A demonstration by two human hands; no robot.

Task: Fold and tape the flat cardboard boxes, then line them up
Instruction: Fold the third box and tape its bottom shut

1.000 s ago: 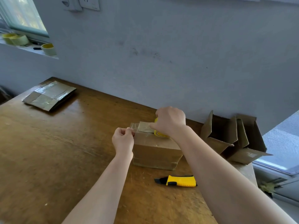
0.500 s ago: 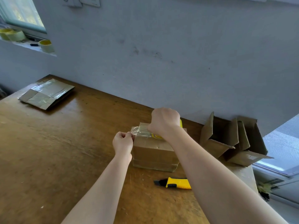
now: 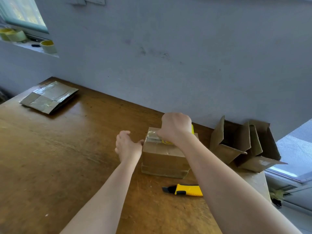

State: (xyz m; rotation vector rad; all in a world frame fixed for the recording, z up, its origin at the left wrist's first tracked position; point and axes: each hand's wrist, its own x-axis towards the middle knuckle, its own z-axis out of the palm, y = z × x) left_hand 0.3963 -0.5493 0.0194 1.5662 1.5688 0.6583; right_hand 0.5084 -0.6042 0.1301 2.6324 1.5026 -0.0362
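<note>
The right hand (image 3: 175,129) has slid the yellow tape roll (image 3: 192,130) along the box (image 3: 162,157).
Fingers clamped round the roll; left hand (image 3: 128,146) loosely curled, thumb on the box edge. One glossy-taped box on the table (image 3: 50,157), two open-flapped boxes (image 3: 226,146) beside.

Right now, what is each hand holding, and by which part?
The right hand grips the yellow tape roll around its rim, atop the box. The left hand touches the box's upper edge; any hold cannot be told.
</note>
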